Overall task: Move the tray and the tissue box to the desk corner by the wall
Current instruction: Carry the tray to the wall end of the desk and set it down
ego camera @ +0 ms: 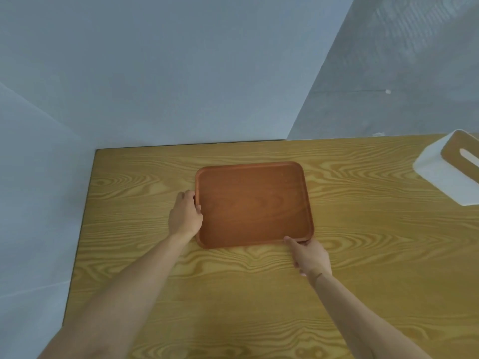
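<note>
Looking down from head height at a wooden counter (363, 268) with a bold yellow-brown grain, pushed into a corner of pale grey-blue walls (155, 73). A reddish-brown tray (252, 203) with rounded corners and a low raised rim lies flat on the counter, and nothing sits on it. The tray rests toward the back of the counter, near the wall but not touching it, with a strip of bare wood between its far edge and the wall, and a wider strip between its left edge and the counter's left edge.

Two bare forearms reach in from the bottom of the view toward the tray. The left hand (185, 216) is at the middle of the tray's left edge, its grip curled onto the rim with the thumb over the top and the fingers tucked at the outside of the edge. The right hand (309, 255) is at the tray's near right corner, its grip pinching the rim there, thumb lying along the top of the near edge and the other fingers hidden below.

A tissue box (448, 172) stands well to the right of the tray, at the right edge of the view and partly cut off by it. It has white sides and a light wooden top with a slot, and it is turned at an angle to the tray. Neither hand is near it. Behind the tissue box, the wall gives way to a darker grey surface (401, 73) beyond the counter's back edge
</note>
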Tool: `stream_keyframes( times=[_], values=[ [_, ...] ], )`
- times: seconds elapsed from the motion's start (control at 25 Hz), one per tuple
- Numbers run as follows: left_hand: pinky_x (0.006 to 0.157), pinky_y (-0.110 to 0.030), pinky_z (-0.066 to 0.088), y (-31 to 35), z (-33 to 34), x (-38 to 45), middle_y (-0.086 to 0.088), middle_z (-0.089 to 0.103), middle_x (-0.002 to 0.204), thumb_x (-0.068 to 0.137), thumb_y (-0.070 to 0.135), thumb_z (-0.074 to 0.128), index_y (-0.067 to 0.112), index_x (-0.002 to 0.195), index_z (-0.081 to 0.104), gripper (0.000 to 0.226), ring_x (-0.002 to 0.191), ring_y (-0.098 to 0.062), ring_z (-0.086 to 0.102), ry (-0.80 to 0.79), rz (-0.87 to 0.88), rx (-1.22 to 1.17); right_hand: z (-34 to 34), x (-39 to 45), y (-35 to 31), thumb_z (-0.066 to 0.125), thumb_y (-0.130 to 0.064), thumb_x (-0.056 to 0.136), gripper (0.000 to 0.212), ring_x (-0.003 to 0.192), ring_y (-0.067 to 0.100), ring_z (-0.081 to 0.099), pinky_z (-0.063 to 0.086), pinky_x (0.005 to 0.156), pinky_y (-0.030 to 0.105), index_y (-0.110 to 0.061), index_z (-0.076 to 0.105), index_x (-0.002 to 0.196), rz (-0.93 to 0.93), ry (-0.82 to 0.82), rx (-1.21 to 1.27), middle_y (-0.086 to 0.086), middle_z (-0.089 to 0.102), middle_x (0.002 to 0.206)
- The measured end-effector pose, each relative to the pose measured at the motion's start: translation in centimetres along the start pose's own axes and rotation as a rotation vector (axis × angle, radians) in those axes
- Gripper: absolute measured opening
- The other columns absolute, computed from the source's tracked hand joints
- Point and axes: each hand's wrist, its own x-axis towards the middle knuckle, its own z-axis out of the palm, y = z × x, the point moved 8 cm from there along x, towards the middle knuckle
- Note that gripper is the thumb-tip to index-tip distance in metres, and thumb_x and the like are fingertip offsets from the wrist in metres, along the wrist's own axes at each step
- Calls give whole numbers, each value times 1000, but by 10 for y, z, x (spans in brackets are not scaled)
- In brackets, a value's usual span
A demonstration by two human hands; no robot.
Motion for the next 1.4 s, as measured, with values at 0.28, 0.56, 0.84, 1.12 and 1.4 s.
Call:
stream_keyframes(
  times=[0.28,0.56,0.84,1.12,1.4],
  values=[
    [86,-53,43,-10,1,-40,-15,56,122,96,36,54,13,138,47,49,107,-35,54,105,101,123,-28,-9,-1,51,-82,75,76,92,26,62,51,74,42,-23,49,122,-280,258,-326,3,68,104],
    [110,-62,20,-37,30,-85,-9,31,152,73,88,38,23,153,21,104,138,-33,25,-4,194,186,-34,12,-6,42,-81,81,91,152,35,0,11,112,71,-43,9,156,-562,229,-705,3,9,168],
    [107,-74,16,-39,36,-73,-3,14,163,71,93,32,25,156,0,114,148,-35,8,-96,187,307,-33,22,-12,44,-75,84,86,153,33,0,11,108,80,-40,14,156,-624,217,-626,4,15,167],
    [107,-74,20,-29,25,-44,-1,11,164,71,95,26,24,155,-2,113,149,-33,7,-98,169,346,-36,39,-44,44,-77,83,84,153,31,-4,8,109,80,-49,10,154,-582,201,-571,0,9,168],
    [107,-71,23,-17,14,-18,-2,10,164,68,97,20,25,154,-3,115,149,-30,7,-101,163,376,-37,49,-69,41,-81,81,85,153,31,-5,7,110,79,-50,9,154,-550,185,-567,0,7,168]
  ],
)
